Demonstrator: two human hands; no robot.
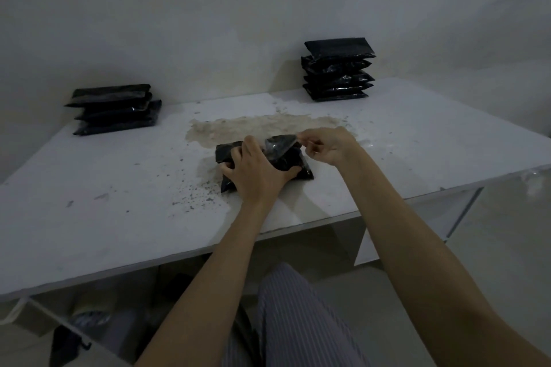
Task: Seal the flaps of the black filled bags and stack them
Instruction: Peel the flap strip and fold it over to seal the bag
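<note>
Left hand (256, 171) pressing down, fingers spread, gripping glossy black filled plastic bag (298, 162) lying mid white scuffed tabletop (119, 176); right hand (329, 146) pinching raised shiny flap (278, 144) at bag's far edge. Stacks of black bags sitting far left (114, 109) and far right (338, 68) against wall. No writing or labels legible on bags

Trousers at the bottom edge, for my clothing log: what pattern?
Fine light-and-dark stripes on the trousers, head view.

Table (89, 188) open btwn left stack (114, 109) & right stack (338, 68).
</note>
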